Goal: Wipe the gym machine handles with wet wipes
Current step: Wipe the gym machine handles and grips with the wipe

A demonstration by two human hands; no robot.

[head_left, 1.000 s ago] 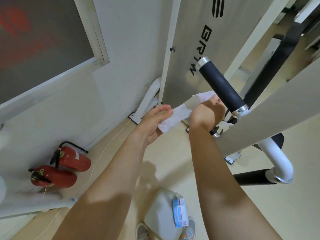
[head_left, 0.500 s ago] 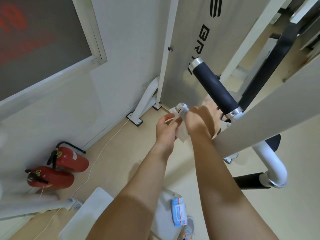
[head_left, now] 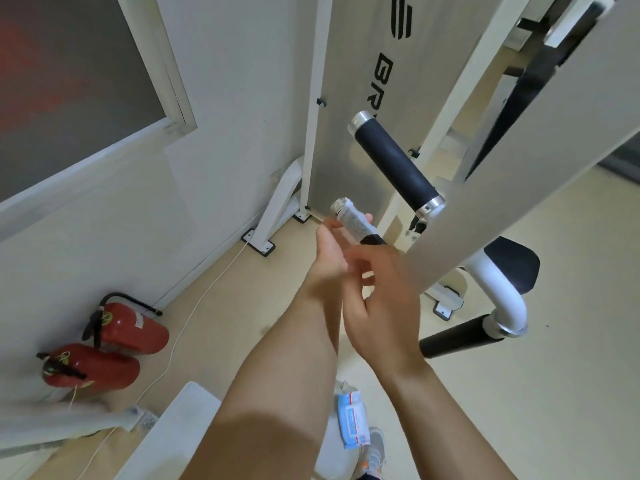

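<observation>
A white wet wipe (head_left: pixel 350 221) is wrapped round the end of a lower machine handle (head_left: pixel 372 240), whose black grip shows just below the wipe. My left hand (head_left: pixel 329 252) holds the wrapped handle from the left, and one fingertip shows past its far side. Blurred and a little nearer to me, my right hand (head_left: pixel 379 296) has relaxed fingers and holds nothing. Above them a second black handle (head_left: pixel 394 164) with metal end caps sticks out of the white frame. A third black handle (head_left: pixel 453 337) lies low on the right.
A pack of wet wipes (head_left: pixel 353 420) rests on a white seat below my arms. Two red fire extinguishers (head_left: pixel 114 344) lie on the floor by the left wall, with a white cable beside them. The machine's white beam (head_left: pixel 519 161) crosses on the right.
The wipe was stretched between both hands, then went round the lower handle. My right hand has let go of it and drawn back toward me; my left hand stays at the handle.
</observation>
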